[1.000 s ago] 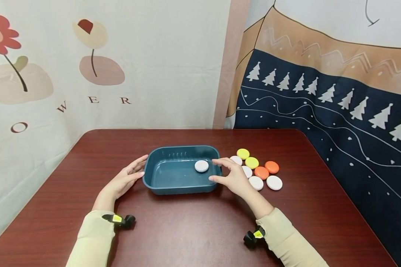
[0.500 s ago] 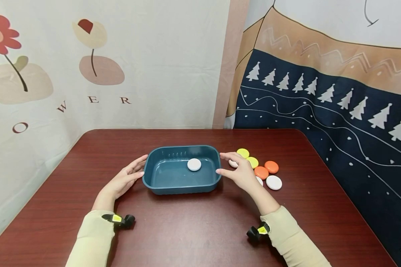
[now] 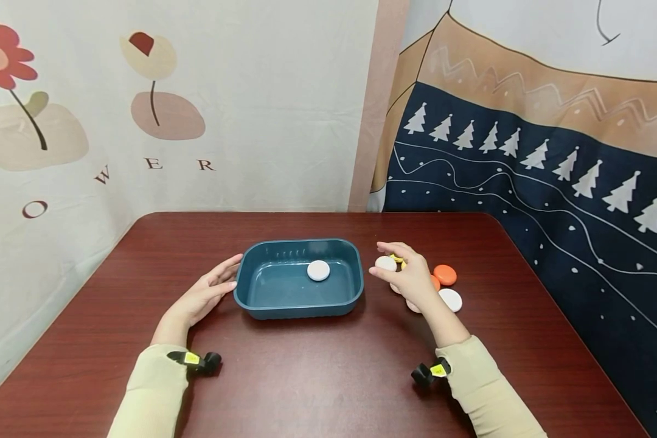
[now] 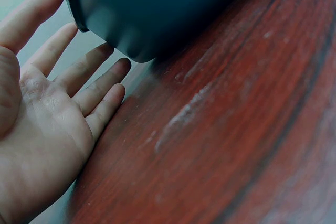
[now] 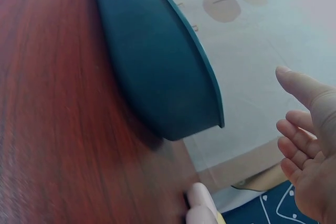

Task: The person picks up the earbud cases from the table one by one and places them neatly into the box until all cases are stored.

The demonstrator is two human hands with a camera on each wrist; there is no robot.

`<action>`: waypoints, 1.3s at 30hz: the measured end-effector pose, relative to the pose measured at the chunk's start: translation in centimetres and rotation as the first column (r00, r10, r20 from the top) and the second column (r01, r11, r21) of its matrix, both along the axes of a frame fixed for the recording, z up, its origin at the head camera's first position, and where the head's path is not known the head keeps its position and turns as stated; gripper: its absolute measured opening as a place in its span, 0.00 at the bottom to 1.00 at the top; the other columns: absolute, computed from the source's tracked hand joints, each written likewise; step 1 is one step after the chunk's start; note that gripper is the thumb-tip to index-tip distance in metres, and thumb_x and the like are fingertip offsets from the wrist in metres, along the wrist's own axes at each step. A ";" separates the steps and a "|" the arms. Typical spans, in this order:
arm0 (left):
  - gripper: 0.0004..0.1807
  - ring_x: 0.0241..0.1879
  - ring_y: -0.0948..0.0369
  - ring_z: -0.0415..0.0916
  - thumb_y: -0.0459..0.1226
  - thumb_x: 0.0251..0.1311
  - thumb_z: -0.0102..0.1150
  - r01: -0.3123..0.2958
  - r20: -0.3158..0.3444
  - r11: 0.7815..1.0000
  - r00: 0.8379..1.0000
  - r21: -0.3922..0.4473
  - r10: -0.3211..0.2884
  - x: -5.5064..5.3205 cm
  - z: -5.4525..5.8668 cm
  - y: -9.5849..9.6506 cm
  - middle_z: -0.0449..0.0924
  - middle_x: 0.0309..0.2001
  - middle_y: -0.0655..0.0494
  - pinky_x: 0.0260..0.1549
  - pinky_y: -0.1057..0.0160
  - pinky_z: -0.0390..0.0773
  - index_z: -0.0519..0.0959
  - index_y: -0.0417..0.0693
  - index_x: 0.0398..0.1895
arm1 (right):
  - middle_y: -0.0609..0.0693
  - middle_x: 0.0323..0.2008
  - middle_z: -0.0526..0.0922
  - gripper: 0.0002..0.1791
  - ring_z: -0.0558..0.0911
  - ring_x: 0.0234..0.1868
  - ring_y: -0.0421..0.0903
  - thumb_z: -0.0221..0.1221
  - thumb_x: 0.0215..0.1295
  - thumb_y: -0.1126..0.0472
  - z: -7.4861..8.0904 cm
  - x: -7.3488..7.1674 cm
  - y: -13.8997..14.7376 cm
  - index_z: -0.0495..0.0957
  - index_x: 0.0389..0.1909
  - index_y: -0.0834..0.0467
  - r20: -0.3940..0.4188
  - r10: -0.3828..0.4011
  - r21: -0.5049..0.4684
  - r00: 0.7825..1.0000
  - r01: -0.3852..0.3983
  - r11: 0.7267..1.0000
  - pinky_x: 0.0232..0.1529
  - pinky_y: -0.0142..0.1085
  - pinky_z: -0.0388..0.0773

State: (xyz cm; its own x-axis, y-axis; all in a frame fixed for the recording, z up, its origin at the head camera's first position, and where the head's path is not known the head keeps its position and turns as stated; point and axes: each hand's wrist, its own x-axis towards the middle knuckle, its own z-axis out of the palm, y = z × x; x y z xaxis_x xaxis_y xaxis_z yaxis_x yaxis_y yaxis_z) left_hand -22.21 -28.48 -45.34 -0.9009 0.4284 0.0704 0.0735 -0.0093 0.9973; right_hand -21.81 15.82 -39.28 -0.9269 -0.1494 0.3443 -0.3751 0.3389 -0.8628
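A dark teal rectangular tub point(image 3: 301, 312) stands on the table with one white round disc point(image 3: 319, 271) inside, right of its middle. At the tub's left end my left hand point(image 3: 199, 299) touches the rim with thumb and fingertips; the left wrist view shows its fingers point(image 4: 84, 69) spread and extended against the wall. My right hand point(image 3: 414, 283) is over the disc group right of the tub, thumb and fingers apart with nothing between them. A white disc point(image 3: 385, 263) lies just beyond its thumb tip. Yellow discs point(image 3: 396, 258) are partly hidden behind its fingers.
An orange disc point(image 3: 445, 274) and a white disc point(image 3: 451, 300) lie right of my right hand; other discs are partly covered by it. The brown wood-grain table point(image 3: 295, 377) ends at printed cloths point(image 3: 285, 121) behind and to the right.
The right hand has drawn back from inside the tub to the right, over the discs. The white disc in the tub shifted slightly left, then stopped. The left hand stays in place.
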 end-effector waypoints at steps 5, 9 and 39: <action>0.34 0.66 0.66 0.55 0.30 0.70 0.48 0.001 0.000 1.000 1.000 0.000 -0.001 0.0 0.0 0.0 0.50 0.73 0.44 0.58 0.73 0.61 0.49 0.46 0.76 | 0.50 0.55 0.78 0.29 0.74 0.56 0.48 0.72 0.53 0.58 0.2 -0.2 0.9 0.78 0.57 0.56 -0.004 -0.038 0.025 0.999 0.038 0.999 0.57 0.53 0.67; 0.34 0.66 0.65 0.55 0.31 0.70 0.48 0.002 0.003 1.000 1.000 -0.002 -0.002 0.0 0.0 0.0 0.50 0.73 0.44 0.57 0.73 0.61 0.49 0.46 0.76 | 0.51 0.54 0.78 0.28 0.74 0.56 0.48 0.71 0.53 0.60 0.3 -0.4 1.4 0.78 0.57 0.58 -0.011 -0.056 0.031 0.998 0.057 0.998 0.57 0.54 0.67; 0.35 0.66 0.66 0.54 0.31 0.69 0.49 -0.005 0.005 1.000 1.000 0.003 0.005 -0.1 0.0 0.0 0.50 0.72 0.44 0.57 0.73 0.61 0.49 0.46 0.76 | 0.57 0.53 0.78 0.29 0.73 0.55 0.54 0.70 0.55 0.59 -1.3 -2.3 5.7 0.76 0.58 0.61 0.010 -0.139 0.140 0.990 0.136 0.981 0.58 0.53 0.65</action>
State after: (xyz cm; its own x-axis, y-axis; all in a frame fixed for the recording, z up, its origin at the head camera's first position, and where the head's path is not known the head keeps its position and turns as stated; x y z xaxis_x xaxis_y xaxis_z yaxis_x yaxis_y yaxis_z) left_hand -22.29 -28.44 -45.37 -0.9032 0.4240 0.0670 0.0686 -0.0116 0.9976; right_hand -24.16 21.56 -40.54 -0.9482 -0.0649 0.3109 -0.3002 0.5025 -0.8108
